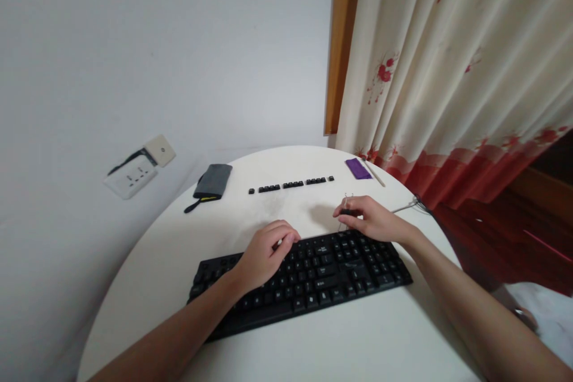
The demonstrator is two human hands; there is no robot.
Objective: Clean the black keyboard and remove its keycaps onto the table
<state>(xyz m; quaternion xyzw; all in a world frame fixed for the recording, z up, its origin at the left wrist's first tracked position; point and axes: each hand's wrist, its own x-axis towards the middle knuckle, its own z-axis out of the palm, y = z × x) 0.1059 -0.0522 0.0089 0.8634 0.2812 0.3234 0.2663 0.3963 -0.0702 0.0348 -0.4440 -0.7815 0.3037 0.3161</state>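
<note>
A black keyboard (313,277) lies across the round white table (188,233). My left hand (264,253) rests on its upper left part with the fingers curled down onto the keys. Beyond the keyboard's top edge, my right hand (371,218) pinches a small wire tool (348,198) together with a dark piece that looks like a keycap. A row of removed black keycaps (290,184) is lined up farther back on the table.
A grey pouch with a black strap (212,182) lies at the back left. A purple cloth (357,168) and a thin stick (374,173) sit at the back right by a floral curtain (447,71). A wall socket (131,178) is on the left wall. The keyboard cable (405,207) runs off to the right.
</note>
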